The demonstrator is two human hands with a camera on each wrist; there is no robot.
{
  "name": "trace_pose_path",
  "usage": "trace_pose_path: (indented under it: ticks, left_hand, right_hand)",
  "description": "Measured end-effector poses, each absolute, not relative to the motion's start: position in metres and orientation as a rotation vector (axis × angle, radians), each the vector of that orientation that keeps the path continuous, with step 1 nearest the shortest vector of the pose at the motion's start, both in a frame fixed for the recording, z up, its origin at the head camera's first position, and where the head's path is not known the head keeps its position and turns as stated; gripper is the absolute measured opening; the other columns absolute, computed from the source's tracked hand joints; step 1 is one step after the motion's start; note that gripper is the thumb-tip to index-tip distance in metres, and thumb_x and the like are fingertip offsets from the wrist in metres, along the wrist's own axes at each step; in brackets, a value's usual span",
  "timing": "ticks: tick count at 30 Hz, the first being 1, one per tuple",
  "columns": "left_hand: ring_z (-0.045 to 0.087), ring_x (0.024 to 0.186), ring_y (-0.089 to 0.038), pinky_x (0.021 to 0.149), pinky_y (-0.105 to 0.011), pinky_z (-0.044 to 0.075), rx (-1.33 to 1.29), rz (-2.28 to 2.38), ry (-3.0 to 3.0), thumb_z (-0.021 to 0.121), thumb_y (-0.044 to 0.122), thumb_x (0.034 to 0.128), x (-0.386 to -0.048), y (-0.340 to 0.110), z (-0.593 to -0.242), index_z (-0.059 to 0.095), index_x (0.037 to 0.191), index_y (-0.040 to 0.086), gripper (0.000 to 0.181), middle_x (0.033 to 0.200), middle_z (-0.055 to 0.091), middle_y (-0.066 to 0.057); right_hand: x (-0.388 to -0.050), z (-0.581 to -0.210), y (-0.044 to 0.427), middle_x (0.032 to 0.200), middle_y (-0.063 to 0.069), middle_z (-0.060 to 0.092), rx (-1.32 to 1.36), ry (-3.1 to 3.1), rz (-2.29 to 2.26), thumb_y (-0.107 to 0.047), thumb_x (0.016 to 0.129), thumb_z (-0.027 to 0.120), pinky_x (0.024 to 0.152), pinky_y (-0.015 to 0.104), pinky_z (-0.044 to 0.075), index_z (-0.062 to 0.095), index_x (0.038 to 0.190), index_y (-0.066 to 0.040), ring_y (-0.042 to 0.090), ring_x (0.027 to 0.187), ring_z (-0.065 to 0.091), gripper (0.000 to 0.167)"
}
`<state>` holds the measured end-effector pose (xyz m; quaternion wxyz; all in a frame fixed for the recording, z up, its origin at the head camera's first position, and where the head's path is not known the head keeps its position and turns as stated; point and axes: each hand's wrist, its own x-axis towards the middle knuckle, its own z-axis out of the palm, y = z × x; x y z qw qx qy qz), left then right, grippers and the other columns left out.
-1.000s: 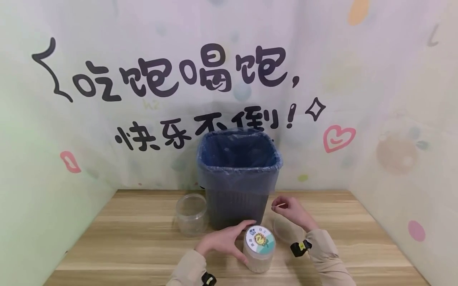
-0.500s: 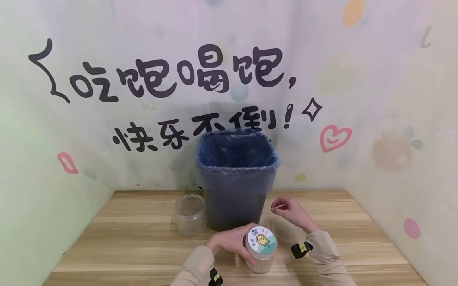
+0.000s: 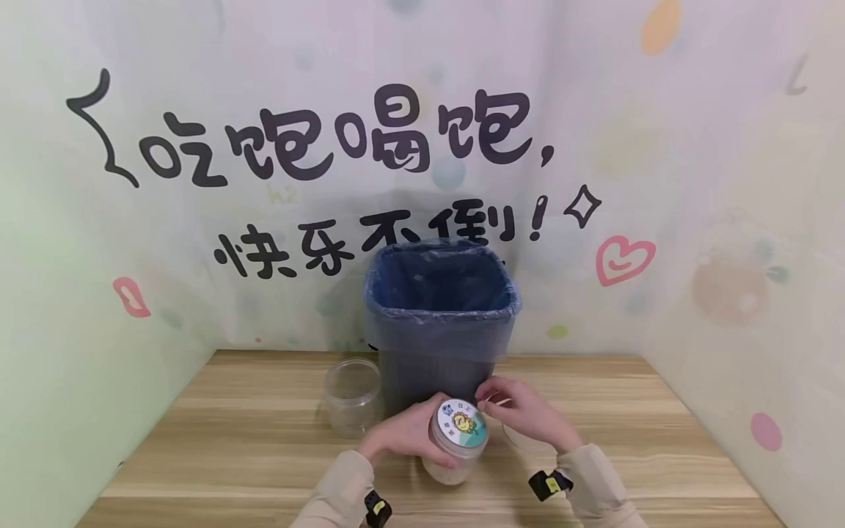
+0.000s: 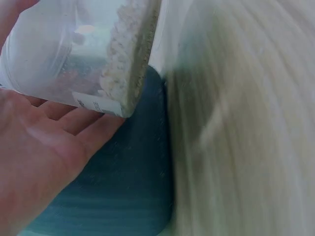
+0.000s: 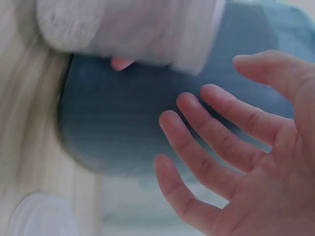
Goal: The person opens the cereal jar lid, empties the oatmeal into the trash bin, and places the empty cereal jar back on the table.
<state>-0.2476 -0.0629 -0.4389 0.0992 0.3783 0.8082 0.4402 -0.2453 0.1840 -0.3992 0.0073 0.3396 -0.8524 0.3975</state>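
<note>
My left hand point(image 3: 405, 433) grips a clear plastic jar point(image 3: 455, 469) round its side, fingers behind and thumb in front. On the jar sits a lid point(image 3: 462, 423) with a sunflower label. Pale crumbly bits point(image 4: 129, 44) fill the jar's lower part in the left wrist view. Its base is off the table and it leans slightly. My right hand point(image 3: 528, 412) is at the jar's right; in the right wrist view its fingers point(image 5: 202, 155) are spread, loosely bent, and apart from the jar, holding nothing.
A bin point(image 3: 432, 367) with a blue liner point(image 3: 442, 326) stands directly behind the jar. An uncovered clear jar point(image 3: 354, 403) is left of it. On the wooden table point(image 3: 218, 440), a clear round lid point(image 5: 43, 216) lies near my right hand. A printed cloth point(image 3: 277, 308) hangs behind.
My left hand has closed round the jar and raised it off the table, moving it slightly left and back. My right hand has moved left towards the jar's lid.
</note>
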Motion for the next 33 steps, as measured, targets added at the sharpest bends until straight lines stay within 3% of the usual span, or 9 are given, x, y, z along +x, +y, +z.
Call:
trace_pose_path:
  ticks: [8,15,25,33]
  left_hand:
    - [0.057,0.093,-0.003,0.085,-0.021,0.047,1.19,1.129,2.524,0.09,0.026,0.0633,-0.243,-0.074,-0.426,0.049,0.119,0.012,0.07,0.103,0.058,0.01]
    - [0.057,0.08,-0.001,0.071,-0.017,0.048,1.202,0.982,2.703,0.089,0.041,0.0611,-0.235,-0.075,-0.416,0.052,0.114,0.012,0.071,0.092,0.058,0.011]
    - [0.056,0.082,0.0,0.072,-0.016,0.047,1.25,0.942,2.694,0.089,0.039,0.0596,-0.232,-0.082,-0.412,0.053,0.115,0.012,0.072,0.093,0.058,0.012]
    - [0.055,0.086,0.001,0.076,-0.013,0.045,1.323,0.893,2.688,0.089,0.039,0.0593,-0.234,-0.085,-0.42,0.053,0.118,0.013,0.074,0.098,0.056,0.014]
  right_hand:
    - [-0.226,-0.381,0.157,0.104,-0.001,0.064,1.161,-2.762,1.039,-0.033,0.096,0.06,0.077,0.034,0.053,0.061,0.119,-0.008,0.012,0.091,0.062,0.034]
    - [-0.217,-0.384,0.14,0.109,0.003,0.06,1.172,-2.712,0.794,-0.05,0.081,0.073,0.075,0.031,0.051,0.057,0.127,-0.011,0.017,0.091,0.058,0.061]
    - [-0.212,-0.394,0.132,0.112,0.002,0.059,1.158,-2.627,0.829,-0.043,0.076,0.078,0.077,0.029,0.051,0.059,0.124,-0.013,0.015,0.095,0.055,0.061]
    - [-0.201,-0.399,0.127,0.109,0.0,0.056,1.098,-2.642,0.721,-0.042,0.072,0.08,0.07,0.03,0.051,0.058,0.126,-0.012,0.013,0.09,0.055,0.066]
